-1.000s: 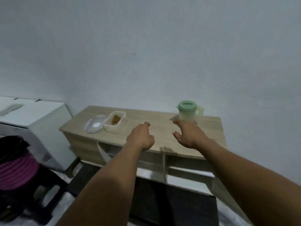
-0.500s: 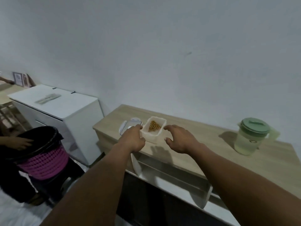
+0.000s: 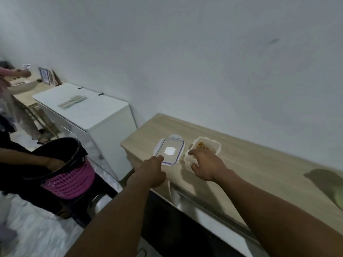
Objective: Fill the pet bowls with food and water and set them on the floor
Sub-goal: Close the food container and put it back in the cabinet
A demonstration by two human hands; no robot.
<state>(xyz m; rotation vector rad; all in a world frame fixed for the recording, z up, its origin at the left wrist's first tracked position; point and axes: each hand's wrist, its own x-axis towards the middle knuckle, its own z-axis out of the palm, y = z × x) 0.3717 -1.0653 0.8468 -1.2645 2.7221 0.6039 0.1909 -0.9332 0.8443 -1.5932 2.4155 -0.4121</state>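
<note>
A clear plastic food container (image 3: 213, 145) with brown kibble (image 3: 202, 145) in it stands open on the wooden cabinet top (image 3: 259, 164). Its lid (image 3: 169, 151) lies flat just to its left. My left hand (image 3: 150, 171) reaches to the lid's near edge, fingers curled and touching it; the fingertips are hidden. My right hand (image 3: 207, 164) is spread against the container's near left corner, with the index finger at the rim and the thumb on the wall. A blurred green shape at the right edge is the water jug (image 3: 338, 199).
A white chest (image 3: 83, 112) stands left of the cabinet. Another person sits at the left with a pink basket lined in black (image 3: 68, 175). Something shiny, perhaps a metal bowl (image 3: 97, 202), lies on the floor below it. A further person stands at a far desk.
The view swung left, away from the jug. Both hands travelled left along the cabinet top and now meet the lid and the food container.
</note>
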